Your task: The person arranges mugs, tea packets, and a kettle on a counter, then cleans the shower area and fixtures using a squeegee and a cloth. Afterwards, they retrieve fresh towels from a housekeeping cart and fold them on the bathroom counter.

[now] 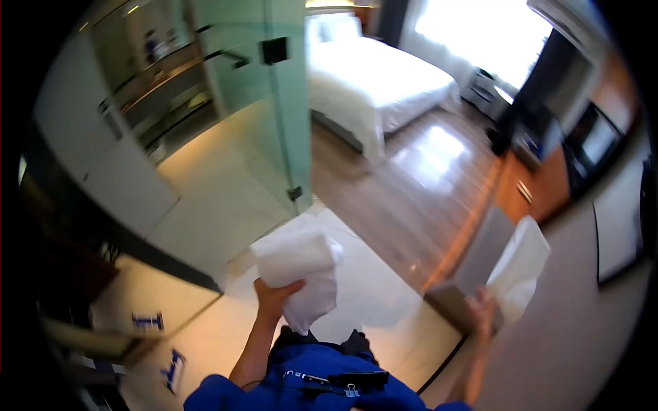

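Note:
My left hand (275,299) is closed on a thick bundle of folded white linen (299,255), with the thumb pressed over its front. The bundle is in front of my body, above the pale tiled floor, and one end hangs down. Out to the right, my right hand (482,308) grips the lower edge of a second piece of folded white linen (522,264), which stands up beside a grey box-like unit (473,264). This hand is slightly blurred. The exact kind of linen cannot be told.
A glass door (288,116) with black fittings stands at the left of the bed (384,75), which has white bedding. Wood flooring (404,178) meets the tiles. A wooden desk (524,192) runs along the right wall. Small blue-and-white items (173,371) lie at the lower left.

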Motion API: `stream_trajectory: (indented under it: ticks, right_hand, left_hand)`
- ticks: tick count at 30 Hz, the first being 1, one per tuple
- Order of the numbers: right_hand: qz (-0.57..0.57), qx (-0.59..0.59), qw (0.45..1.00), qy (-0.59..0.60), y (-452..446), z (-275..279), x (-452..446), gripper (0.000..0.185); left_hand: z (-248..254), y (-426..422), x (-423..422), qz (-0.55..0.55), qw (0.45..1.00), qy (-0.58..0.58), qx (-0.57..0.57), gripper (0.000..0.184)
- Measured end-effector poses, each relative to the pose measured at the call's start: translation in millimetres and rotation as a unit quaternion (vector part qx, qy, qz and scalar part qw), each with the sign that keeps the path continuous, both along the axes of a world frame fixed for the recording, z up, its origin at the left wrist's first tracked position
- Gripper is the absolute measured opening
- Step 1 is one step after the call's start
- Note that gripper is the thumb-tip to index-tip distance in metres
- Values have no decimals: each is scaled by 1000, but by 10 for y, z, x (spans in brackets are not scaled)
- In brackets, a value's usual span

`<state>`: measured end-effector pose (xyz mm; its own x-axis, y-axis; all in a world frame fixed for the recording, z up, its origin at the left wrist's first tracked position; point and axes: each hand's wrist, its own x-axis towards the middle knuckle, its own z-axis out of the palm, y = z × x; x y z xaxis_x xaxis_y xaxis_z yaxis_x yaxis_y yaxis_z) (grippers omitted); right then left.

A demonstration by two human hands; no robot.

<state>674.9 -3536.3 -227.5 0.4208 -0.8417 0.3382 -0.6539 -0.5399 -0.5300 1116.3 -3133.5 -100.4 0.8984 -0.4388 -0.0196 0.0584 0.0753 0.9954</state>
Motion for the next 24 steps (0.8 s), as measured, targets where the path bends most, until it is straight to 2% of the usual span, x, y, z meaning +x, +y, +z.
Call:
stream_trajectory:
  ticks: [1,2,3,6,7,9,10,12,13,14,16,19,21,24]
  right_hand:
    - [75,194,977,-53,320,392,714,48]
    - [134,233,960,-82,484,306,1165,47]
    - [144,326,930,-88,762,546,1678,51]
    - [294,524,761,-245,1216,677,2701,77]
    - [326,562,699,-300,1383,772,3027,81]
    - [389,603,629,-298,1609,901,3660,76]
    - [385,612,633,-278,1697,868,3961,73]
    - [403,560,708,-152,1769,776,4481,67]
    - [403,565,698,-177,1782,723,4772,62]
    - [399,576,686,-196,1817,685,5040,56]
    - [399,595,663,-218,1958,911,5635,49]
    - [397,499,749,-181,2040,805,6421,46]
    - [385,473,779,-145,2111,880,6804,43]
    - [407,433,797,-109,2197,977,7411,44]
  left_hand:
    - [109,-129,-1,-21,999,7,24,45]
    - [175,-210,-14,-7,1000,18,23,45]
    - [240,-300,7,-1,999,25,22,45]
    - [256,-386,77,21,999,22,20,45]
    - [231,-400,154,26,999,18,18,45]
    - [197,-444,427,49,999,7,1,45]
    - [172,-443,586,58,998,4,-8,44]
    - [116,-417,981,63,998,13,-14,44]
    - [114,-397,1221,63,998,24,-17,44]
    - [139,-347,1464,57,997,36,39,41]
    - [216,-277,1882,97,993,-33,52,39]
    - [239,-183,2516,173,975,-115,80,39]
    - [302,-91,2916,203,954,-186,119,38]
    - [281,32,3581,251,943,-173,133,35]
